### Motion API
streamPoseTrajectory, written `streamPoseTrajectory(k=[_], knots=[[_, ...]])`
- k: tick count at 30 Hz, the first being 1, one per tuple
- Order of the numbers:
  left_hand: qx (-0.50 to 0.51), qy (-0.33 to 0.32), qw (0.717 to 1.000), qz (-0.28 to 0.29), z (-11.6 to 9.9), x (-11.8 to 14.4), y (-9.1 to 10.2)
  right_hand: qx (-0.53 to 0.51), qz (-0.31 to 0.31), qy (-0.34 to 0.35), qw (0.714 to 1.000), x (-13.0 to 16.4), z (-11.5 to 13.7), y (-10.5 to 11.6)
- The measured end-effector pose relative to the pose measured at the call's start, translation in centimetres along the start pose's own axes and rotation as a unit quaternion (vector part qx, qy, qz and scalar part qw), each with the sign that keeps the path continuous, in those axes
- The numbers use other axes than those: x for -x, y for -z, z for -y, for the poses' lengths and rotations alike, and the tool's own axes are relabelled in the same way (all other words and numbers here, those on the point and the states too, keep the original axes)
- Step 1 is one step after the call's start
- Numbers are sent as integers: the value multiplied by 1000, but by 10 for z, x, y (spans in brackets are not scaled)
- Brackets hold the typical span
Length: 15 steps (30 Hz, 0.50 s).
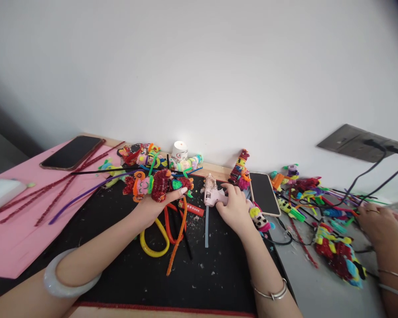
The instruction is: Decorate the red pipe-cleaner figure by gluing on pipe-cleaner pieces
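Note:
My left hand (152, 210) is closed around a fuzzy pipe-cleaner figure (161, 185), mostly dark red with pink, orange and green parts. My right hand (234, 207) grips the handle of a pale pink hot glue gun (212, 194), its nozzle pointing toward the wall. A translucent glue stick (206, 227) sticks out of its back end. Below the figure, a yellow pipe-cleaner loop (154, 238) and an orange pipe cleaner (177, 236) lie on the black mat (219, 274). A small red label (194, 209) rests between my hands.
A phone (72, 152) and red pipe cleaners lie on pink sheets (13, 238) at left. Against the wall stand a white paper cup (180, 151) and a red figure (240, 170). Right are another phone (264, 193), several figures, plugged-in cords (358, 176) and another person's hand (381, 225).

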<state>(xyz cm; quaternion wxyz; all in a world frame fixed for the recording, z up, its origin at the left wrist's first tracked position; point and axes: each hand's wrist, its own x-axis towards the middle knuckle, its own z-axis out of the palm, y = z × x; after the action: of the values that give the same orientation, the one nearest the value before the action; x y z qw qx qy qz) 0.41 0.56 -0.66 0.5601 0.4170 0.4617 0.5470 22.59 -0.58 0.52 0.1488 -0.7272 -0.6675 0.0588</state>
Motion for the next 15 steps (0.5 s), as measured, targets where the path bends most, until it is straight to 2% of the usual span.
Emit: streamPoseTrajectory(k=[4, 6, 8, 11, 15], knots=[[38, 15, 999, 18, -3, -1, 1, 21, 7, 14, 1000, 1, 0, -1], [51, 14, 999, 6, -4, -1, 0, -14, -18, 18, 1000, 0, -1, 0], [59, 17, 998, -3, -4, -1, 0, -92, -54, 21, 994, -1, -2, 1], [64, 16, 998, -15, -3, -2, 0, -252, -76, 42, 964, -2, -5, 3], [66, 13, 997, -27, -2, -3, 0, -419, -8, 75, 905, 1, -6, -2]])
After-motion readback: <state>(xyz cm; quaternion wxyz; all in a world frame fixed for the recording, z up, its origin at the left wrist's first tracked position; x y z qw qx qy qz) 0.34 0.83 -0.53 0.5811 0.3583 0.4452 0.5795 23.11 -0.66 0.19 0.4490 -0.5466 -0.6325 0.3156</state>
